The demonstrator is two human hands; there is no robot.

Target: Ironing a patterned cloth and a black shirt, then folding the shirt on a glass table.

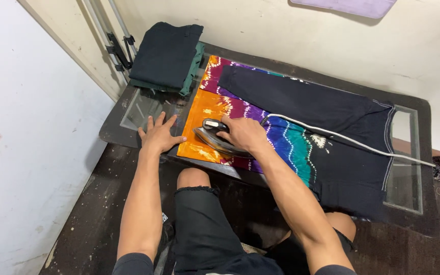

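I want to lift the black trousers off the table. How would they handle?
The black trousers lie flat and thin, so probably floppy and light. The iron's cord crosses them and may drag. The tie-dye cloth beneath might shift too.

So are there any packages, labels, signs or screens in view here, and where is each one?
None in view. The low table holds only a tie-dye cloth, a dark garment and folded clothes. The right hand grips an iron; the left hand lies flat on the table.
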